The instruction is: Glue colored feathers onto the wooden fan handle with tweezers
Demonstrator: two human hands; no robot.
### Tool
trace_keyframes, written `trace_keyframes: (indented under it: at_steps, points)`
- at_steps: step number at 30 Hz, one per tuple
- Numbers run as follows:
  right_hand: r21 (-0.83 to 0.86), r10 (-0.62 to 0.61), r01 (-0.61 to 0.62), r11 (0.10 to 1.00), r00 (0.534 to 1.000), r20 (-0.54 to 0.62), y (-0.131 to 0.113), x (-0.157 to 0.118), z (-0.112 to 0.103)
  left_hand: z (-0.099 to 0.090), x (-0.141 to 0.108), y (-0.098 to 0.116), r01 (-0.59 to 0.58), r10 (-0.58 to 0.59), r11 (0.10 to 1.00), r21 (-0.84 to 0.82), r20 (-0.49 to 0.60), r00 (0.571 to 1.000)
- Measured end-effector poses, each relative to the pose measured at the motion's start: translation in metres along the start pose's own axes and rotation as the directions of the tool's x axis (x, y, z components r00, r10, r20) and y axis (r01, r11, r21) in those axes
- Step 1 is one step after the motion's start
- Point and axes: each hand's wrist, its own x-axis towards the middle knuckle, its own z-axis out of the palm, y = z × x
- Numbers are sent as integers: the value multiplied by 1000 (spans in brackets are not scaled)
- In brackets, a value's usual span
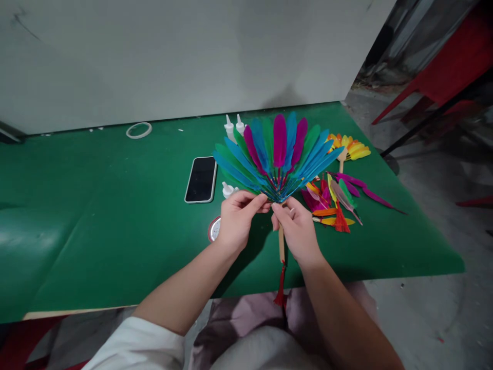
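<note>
A feather fan of blue, green and magenta feathers is spread out above the table, held by both hands at its base. My left hand pinches the lower left edge, where the quills meet. My right hand grips the base just right of the wooden handle, thumb in front. From the handle's end hangs a red tassel. The fingertips partly hide the spot where the quills join the handle.
On the green table lie a phone, white nozzle bottles, a round tin and a tape ring. Loose feathers and a yellow-orange feather fan lie at right. A red chair stands beyond.
</note>
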Motion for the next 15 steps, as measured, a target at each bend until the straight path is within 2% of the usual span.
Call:
trace_keyframes:
  at_steps: [4, 9, 15]
  points:
    - [-10, -5, 5, 1000, 1000, -7, 0, 1, 0, 0, -1, -1, 4, -4, 1000, 4, 6, 1000]
    - [-50, -7, 6, 999, 1000, -10, 1, 1, -1, -1, 1, 0, -28, 29, 997, -66, 12, 1000]
    - [-90, -33, 32, 995, 999, -12, 4, 2, -2, -1, 2, 2, -20, 20, 1000, -22, -15, 1000]
